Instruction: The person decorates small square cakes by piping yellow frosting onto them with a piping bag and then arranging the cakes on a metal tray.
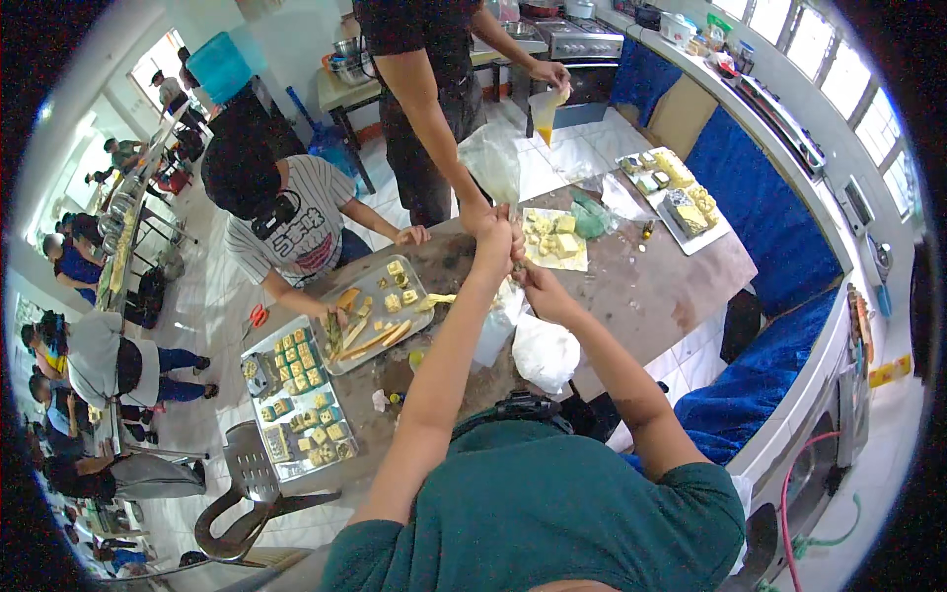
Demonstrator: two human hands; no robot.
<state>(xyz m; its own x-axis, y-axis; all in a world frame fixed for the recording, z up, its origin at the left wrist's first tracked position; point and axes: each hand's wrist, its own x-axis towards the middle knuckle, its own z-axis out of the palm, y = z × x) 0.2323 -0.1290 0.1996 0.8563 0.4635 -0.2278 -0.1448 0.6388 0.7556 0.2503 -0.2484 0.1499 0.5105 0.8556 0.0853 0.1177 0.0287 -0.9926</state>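
Over the middle of the table, my left hand is closed around the lower part of a clear plastic piping bag. A co-worker's hand meets mine at the bag, and the fingers overlap. My right hand pinches the narrow lower end just below. Under my hands is a pale plastic sheet or bag, partly hidden by my left forearm, with a crumpled white bundle beside it. Just beyond my hands, a white board holds pale yellow cake pieces. The co-worker's other hand holds up a piping bag with orange-yellow filling.
A metal tray with cake pieces and trimmings lies left, where a seated person's hand reaches in. Nearer is a tray of small decorated cakes. Red-handled scissors lie at the table's left edge. Another cake tray stands far right; a plastic chair is lower left.
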